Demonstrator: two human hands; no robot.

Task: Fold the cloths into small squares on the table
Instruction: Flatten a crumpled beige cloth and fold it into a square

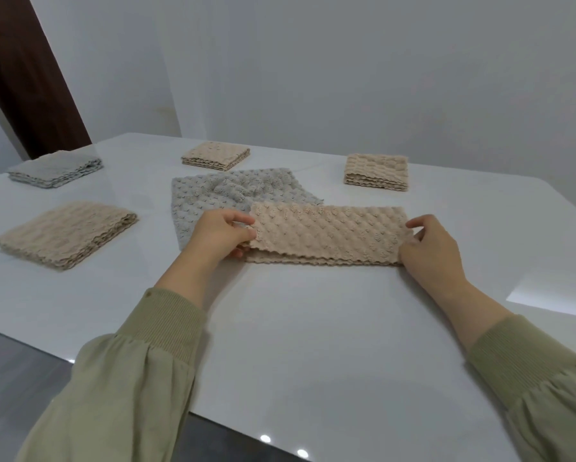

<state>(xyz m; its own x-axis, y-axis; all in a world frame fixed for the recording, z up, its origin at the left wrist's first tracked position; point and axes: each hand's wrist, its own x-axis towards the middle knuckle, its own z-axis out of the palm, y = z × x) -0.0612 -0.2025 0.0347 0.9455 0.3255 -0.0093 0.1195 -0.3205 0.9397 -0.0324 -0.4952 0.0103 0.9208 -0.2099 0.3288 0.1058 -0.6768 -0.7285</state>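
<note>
Beige cloth (pixel 330 233) lies mid-table (pixel 313 328) as a long folded strip, layered edge toward the camera. Left hand (pixel 218 233) pinches its left end, thumb on top, fingers tucked under (tips hidden). Right hand (pixel 430 248) grips the right end, with its fingertips mostly out of sight. Grey cloth (pixel 233 191) lies unfolded just behind, its near corner covered by the strip and left hand. Folded stacks (pixel 376 171) sit further out; layer counts unreadable.
</note>
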